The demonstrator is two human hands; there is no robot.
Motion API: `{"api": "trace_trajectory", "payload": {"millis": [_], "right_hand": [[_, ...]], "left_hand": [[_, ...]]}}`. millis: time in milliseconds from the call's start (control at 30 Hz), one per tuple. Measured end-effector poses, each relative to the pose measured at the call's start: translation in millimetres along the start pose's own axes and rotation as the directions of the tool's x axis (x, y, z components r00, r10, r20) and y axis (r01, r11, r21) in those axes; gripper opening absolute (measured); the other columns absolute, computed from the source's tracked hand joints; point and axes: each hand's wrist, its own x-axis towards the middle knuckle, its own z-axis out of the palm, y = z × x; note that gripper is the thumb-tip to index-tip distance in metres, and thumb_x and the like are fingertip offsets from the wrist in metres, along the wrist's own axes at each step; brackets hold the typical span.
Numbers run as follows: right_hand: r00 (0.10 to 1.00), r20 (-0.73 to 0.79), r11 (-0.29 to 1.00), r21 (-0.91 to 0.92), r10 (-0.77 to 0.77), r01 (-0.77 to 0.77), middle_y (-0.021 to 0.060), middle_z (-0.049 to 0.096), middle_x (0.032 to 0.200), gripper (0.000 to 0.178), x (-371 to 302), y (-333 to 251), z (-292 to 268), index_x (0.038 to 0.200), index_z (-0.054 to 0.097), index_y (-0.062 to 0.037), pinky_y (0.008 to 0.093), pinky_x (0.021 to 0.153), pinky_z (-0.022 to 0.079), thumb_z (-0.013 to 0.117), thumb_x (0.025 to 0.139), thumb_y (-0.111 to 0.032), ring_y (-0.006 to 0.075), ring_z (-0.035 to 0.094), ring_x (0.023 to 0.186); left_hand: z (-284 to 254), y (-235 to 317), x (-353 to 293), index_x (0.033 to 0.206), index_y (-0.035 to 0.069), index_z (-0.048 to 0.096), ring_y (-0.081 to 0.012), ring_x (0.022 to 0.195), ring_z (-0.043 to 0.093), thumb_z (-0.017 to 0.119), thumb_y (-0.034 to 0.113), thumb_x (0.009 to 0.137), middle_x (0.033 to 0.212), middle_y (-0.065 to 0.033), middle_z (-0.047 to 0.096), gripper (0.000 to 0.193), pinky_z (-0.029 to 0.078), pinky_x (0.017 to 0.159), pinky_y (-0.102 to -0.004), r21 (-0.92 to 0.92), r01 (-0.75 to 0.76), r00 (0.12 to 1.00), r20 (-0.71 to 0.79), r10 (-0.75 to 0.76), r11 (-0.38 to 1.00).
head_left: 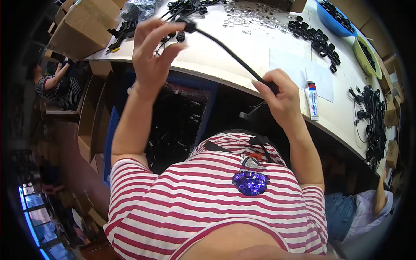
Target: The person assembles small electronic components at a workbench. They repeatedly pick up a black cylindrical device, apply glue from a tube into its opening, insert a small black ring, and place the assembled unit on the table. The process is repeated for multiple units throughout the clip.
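A thin black flexible stalk arches between my hands above the table's near edge. My right hand is closed around its lower end, where a dark part shows between thumb and fingers. At the other end is a blocky black head. My left hand is raised beside that head, thumb and fingers apart, with a fingertip at or against it. A small black ring appears near these fingertips. To the right of my right hand, a white, blue and red glue tube lies on a pale sheet.
Clear lenses and black rings spread over the white table. Blue and green bowls hold black parts. Black cables lie right, black clips left. A blue crate stands below. Two other people are nearby.
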Motion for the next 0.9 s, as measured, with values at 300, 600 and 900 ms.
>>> {"api": "trace_trajectory", "payload": {"millis": [300, 600, 900], "right_hand": [[0.906, 0.211, 0.823, 0.381, 0.366, -0.421, 0.0003, 0.053, 0.067, 0.015, -73, 38, 3, 0.077, 0.057, -0.001, 0.02, 0.057, 0.037, 0.064, 0.078, -0.014, 0.0059, 0.046, 0.061], [0.9, 0.254, 0.842, 0.334, 0.353, -0.425, 0.0006, 0.05, 0.066, 0.017, -103, 59, 12, 0.075, 0.056, -0.0031, 0.0211, 0.055, 0.036, 0.064, 0.077, -0.018, 0.0069, 0.045, 0.062], [0.848, 0.211, 0.813, 0.247, 0.486, -0.528, 0.0107, 0.064, 0.083, 0.018, -154, 134, 57, 0.095, 0.063, -0.001, 0.0257, 0.067, 0.048, 0.062, 0.078, -0.006, 0.0164, 0.062, 0.075]], "left_hand": [[94, 50, -54, 0.12, 0.009, 0.039, -0.0238, 0.09, 0.056, 0.031, 0.058, 0.087, 0.102, -0.013, 0.055, 0.059, 0.042, 0.084, -0.0372, -0.876, 0.416, 0.61, 0.469, -0.638, -0.245], [109, 56, -73, 0.113, 0.007, 0.042, -0.0144, 0.064, 0.043, 0.037, 0.052, 0.088, 0.082, -0.0066, 0.048, 0.051, 0.037, 0.063, -0.0294, -0.867, 0.381, 0.662, 0.499, -0.56, -0.321], [91, 56, -76, 0.119, 0.009, 0.041, -0.0115, 0.067, 0.043, 0.055, 0.038, 0.084, 0.084, -0.0046, 0.048, 0.047, 0.038, 0.064, -0.0263, -0.903, 0.424, 0.74, 0.387, -0.55, -0.064]]}}
